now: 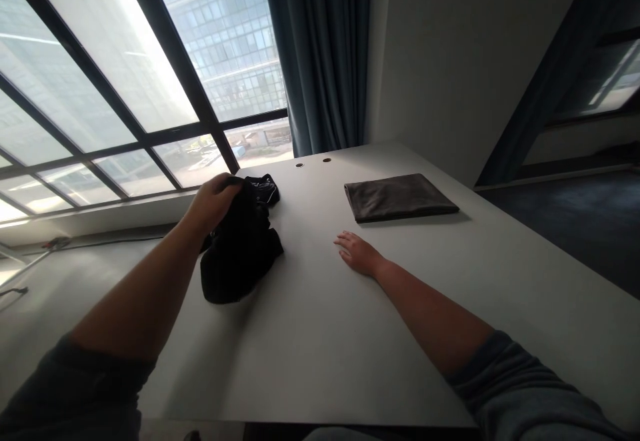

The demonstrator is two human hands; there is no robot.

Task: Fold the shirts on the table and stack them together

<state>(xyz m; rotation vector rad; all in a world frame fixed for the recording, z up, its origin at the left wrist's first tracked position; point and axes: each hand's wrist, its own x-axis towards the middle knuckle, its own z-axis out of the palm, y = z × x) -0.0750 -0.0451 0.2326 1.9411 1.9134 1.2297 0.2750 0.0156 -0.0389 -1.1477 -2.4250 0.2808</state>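
Black cloth (240, 251), 1 pc, hangs from our L hand (216, 202), fingers pinched on its top edge, over the L side of the worktop (310, 334). Our R hand (356, 253) is released, fingers loosely spread, palm down; can't tell if it touches the surface. 1 folded dk grey cloth (400, 197) lies just beyond it, to the R. 1 small black item (263, 189) w/ white marks sits past our L hand.

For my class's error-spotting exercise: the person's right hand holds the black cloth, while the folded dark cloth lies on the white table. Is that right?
No: the head view shows the left hand, not the right hand, holding the black cloth; the rest stands.
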